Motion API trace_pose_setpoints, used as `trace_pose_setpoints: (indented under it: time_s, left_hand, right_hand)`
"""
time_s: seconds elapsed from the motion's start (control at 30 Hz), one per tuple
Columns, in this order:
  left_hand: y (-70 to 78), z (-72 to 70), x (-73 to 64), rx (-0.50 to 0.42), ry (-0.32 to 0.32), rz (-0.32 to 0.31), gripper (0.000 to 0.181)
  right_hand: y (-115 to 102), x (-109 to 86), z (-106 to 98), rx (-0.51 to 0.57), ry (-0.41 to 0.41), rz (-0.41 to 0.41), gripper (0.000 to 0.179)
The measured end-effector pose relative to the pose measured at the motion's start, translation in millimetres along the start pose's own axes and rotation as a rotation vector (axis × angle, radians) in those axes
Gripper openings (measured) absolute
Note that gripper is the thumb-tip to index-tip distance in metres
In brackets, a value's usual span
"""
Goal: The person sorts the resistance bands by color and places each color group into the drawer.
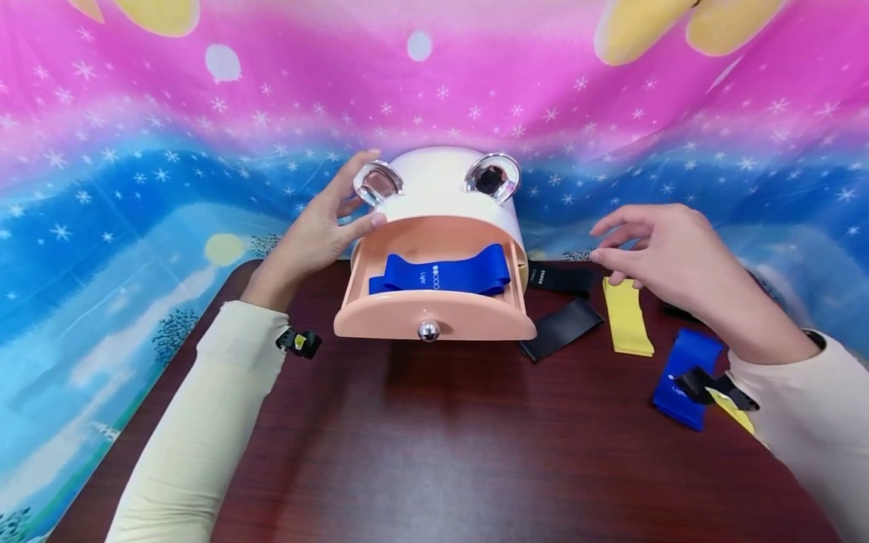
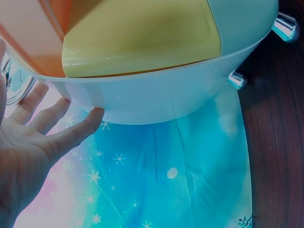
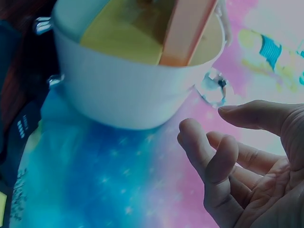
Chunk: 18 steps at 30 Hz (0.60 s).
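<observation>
A white rounded storage box (image 1: 437,185) with two shiny silver ears stands at the back of the table. Its peach top drawer (image 1: 380,323) is pulled out. Inside lies a folded blue resistance band (image 1: 451,273) marked "Light". My left hand (image 1: 315,230) rests on the box's left side, thumb at the front edge; the left wrist view shows its spread fingertips (image 2: 95,116) against the white wall. To the right of the box, my right hand (image 1: 672,253) hovers above the loose bands, fingers loosely bent and nothing between them. A yellow band (image 1: 627,320) is beneath it.
On the right of the brown table (image 1: 421,445) lie two black bands (image 1: 563,329) by the box and another blue band (image 1: 699,351) under my right wrist. A yellow piece (image 1: 736,413) peeks out there. A patterned cloth (image 1: 285,113) hangs close behind.
</observation>
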<state>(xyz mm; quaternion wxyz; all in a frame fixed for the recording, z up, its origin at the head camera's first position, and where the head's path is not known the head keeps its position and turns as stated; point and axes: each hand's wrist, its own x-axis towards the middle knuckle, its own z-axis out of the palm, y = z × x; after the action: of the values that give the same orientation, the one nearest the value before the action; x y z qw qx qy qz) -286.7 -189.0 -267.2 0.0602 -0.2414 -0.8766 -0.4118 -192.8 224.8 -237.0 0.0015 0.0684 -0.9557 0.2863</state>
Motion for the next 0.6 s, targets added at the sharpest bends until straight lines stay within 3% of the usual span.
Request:
trace_pose_setpoints:
  time_s: [0.6]
  left_hand:
    - [-0.2,0.1,0.3,0.021,0.002,0.012,0.082]
  right_hand:
    - [116,3.6,7,0.075,-0.162,0.174,0.046]
